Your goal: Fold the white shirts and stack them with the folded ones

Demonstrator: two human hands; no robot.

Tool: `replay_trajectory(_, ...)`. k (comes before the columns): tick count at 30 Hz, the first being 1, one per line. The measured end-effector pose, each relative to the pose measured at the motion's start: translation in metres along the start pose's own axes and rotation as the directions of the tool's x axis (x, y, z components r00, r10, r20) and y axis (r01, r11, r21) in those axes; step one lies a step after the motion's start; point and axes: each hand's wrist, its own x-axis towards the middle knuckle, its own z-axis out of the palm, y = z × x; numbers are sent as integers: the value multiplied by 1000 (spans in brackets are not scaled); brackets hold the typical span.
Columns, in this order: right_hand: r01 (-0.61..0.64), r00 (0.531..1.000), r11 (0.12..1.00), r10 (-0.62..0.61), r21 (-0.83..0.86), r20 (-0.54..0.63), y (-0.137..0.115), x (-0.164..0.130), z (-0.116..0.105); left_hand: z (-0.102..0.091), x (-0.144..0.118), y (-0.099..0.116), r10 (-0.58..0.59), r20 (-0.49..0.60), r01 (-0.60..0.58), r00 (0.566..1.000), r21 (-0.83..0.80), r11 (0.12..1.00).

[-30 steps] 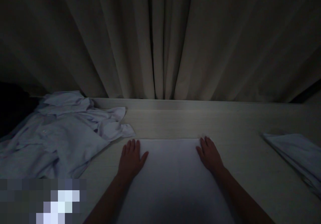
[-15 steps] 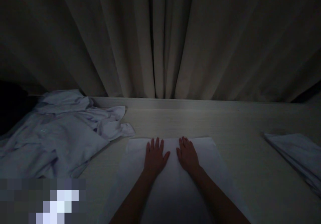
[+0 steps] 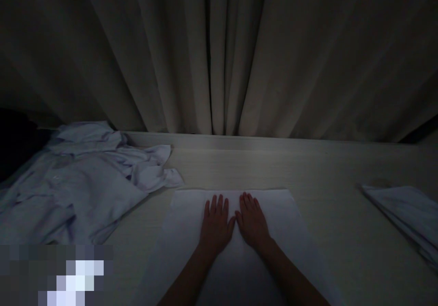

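In dim light, a heap of crumpled pale shirts [image 3: 78, 182] lies at my far left, its nearest sleeve ending just beside the far left corner of the folded white cloth [image 3: 191, 219] spread in front of me. My left hand [image 3: 216, 224] rests flat and open on that cloth, fingers together and pointing away from me, gripping nothing. My right hand [image 3: 252, 220] lies just beside it, thumbs almost touching, also flat, palm down and released. Both sit near the middle of the cloth, a little short of its far edge, with bare cloth showing to either side. Beyond the far edge the pale wood-grain table [image 3: 308, 169] runs clear to the back, where a heavy beige curtain [image 3: 219, 55] hangs in deep folds. To my right, open tabletop separates the cloth from a second folded white piece [image 3: 407, 210], well apart at the table's right edge.
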Motion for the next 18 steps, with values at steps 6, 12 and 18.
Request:
replay_trajectory(6, -10, 1000, 1000, 10, -10, 0, 1, -29, -21, -20, -22, -11, -53, 7, 52, 999, 74, 996)
replay_trajectory(12, -30, 999, 999, 30, -18, 33, 21, -63, -13, -21, -59, -40, -85, 23, 82, 996, 130, 988)
replay_trajectory(18, -29, 999, 999, 28, -26, -27, 15, -63, -20, -33, -52, -33, -108, 30, 104, 994, 129, 986)
